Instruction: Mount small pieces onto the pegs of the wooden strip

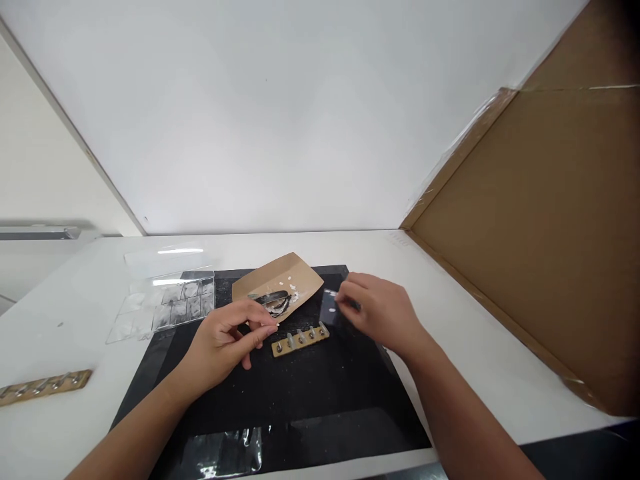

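Observation:
My left hand (233, 340) is closed in a pinch, with a tiny whitish piece (277, 325) at the thumb and fingertip. To its right, my right hand (377, 310) has its fingers curled together at the edge of a small clear sheet (328, 308) with white spots on it. Between the hands lies a wooden strip (301, 341) bearing several metal posts, some with translucent nail tips standing on them. Behind the left fingers, a brown paper tray (260, 277) holds white bits and a dark, slim tool (271, 298), partly hidden.
A black mat (300, 407) covers the middle of the white table (80, 320). At the left, an open clear compartment box (185, 303) contains translucent pieces. Another wooden strip (47, 387) lies at far left. A cardboard panel (540, 253) stands along the right side.

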### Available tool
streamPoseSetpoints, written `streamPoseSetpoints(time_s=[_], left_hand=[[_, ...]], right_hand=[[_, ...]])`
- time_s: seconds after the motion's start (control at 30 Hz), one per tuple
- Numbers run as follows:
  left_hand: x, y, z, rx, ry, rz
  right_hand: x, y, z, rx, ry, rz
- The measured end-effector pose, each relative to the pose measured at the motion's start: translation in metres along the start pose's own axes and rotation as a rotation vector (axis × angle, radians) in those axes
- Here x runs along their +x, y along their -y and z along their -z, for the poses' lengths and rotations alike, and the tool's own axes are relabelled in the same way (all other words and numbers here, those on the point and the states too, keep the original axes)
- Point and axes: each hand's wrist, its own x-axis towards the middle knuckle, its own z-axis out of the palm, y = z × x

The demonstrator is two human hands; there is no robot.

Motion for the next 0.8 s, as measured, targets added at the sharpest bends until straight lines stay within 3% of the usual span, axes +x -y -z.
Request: streamPoseSetpoints(time_s=[0.1, 0.2, 0.33, 0.5, 0.67, 0.8], left_hand=[[0.0, -0.002, 0.001, -0.001, 0.032, 0.026], [0.0, -0.006, 0.003, 0.007, 0.085, 0.048], [0.0, -0.008, 0.004, -0.001, 0.166, 0.082], [-0.001, -0.006, 0.005, -0.041, 0.131, 0.097], [-0.001, -0.004, 0.005, -0.04, 0.149, 0.115], [-0.002, -0.005, -0.002, -0.038, 0.096, 0.064]], right_hand=[[-0.002, -0.018, 0.004, -0.057, 0.026, -0.193], [-0.003, -0.029, 0.002, -0.077, 0.157, -0.314], [-0.003, -0.039, -0.004, 0.02, 0.349, -0.296], [-0.007, -0.046, -0.002, 0.101, 0.419, -0.253], [-0.011, -0.052, 0.004, 0.132, 0.356, -0.327], [-0.004, -0.034, 0.005, 0.335, 0.107, -0.335]])
